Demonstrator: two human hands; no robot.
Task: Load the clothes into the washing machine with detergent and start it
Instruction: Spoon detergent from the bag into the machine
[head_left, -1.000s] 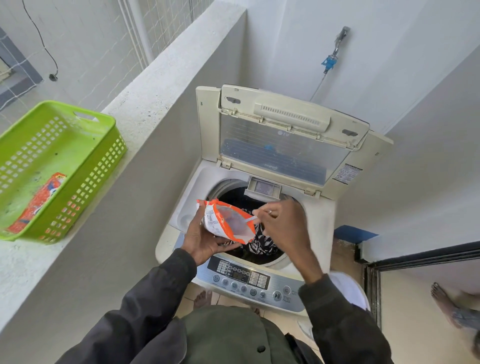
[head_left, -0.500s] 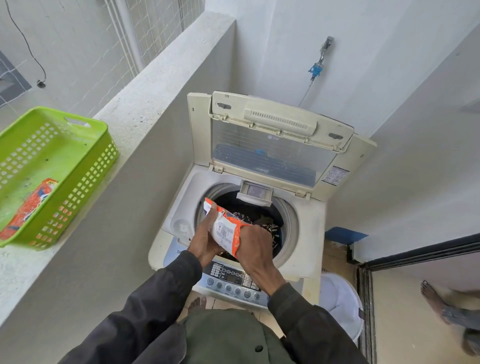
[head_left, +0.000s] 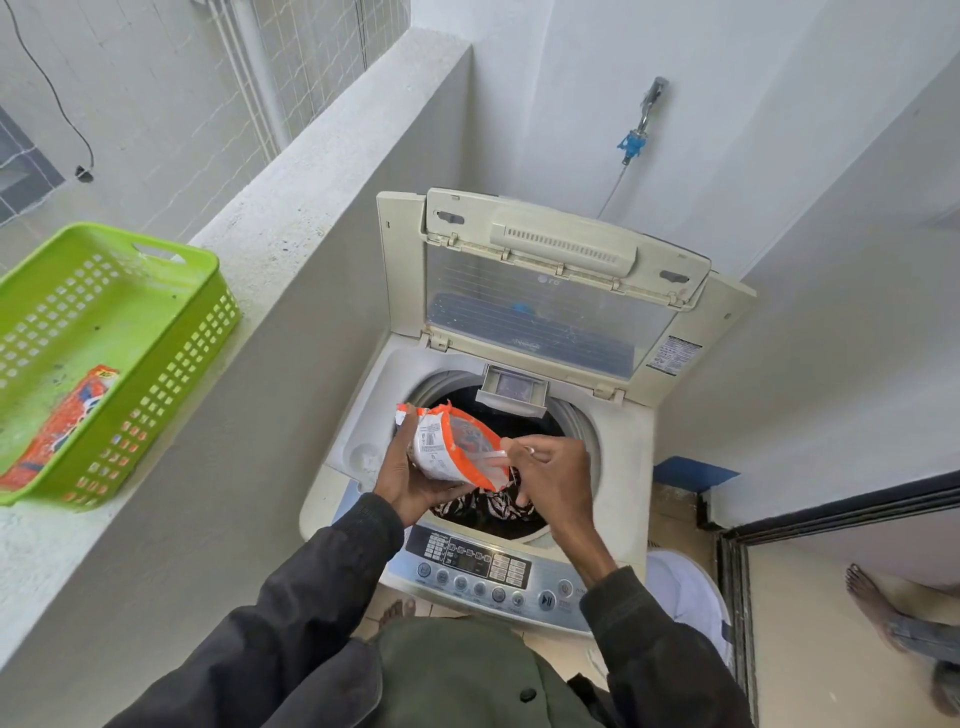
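A cream top-load washing machine (head_left: 626, 467) stands before me with its lid (head_left: 540, 291) raised. Dark patterned clothes (head_left: 485, 506) lie in the drum. My left hand (head_left: 410, 480) grips an orange and white detergent packet (head_left: 449, 449) from below, over the drum's left edge. My right hand (head_left: 553, 480) pinches the packet's open right end, which points toward the drum. The control panel (head_left: 483, 566) runs along the machine's front, just under my wrists.
A green plastic basket (head_left: 171, 358) sits on the concrete ledge (head_left: 311, 182) at left, holding another orange packet (head_left: 62, 421). A tap (head_left: 647, 111) is on the back wall. A white bucket (head_left: 685, 597) stands at right of the machine. Another person's bare foot (head_left: 872, 603) is at the doorway.
The packet went from upright between both hands to tilted over the drum, and my right hand shifted from its side to pinching its open end.
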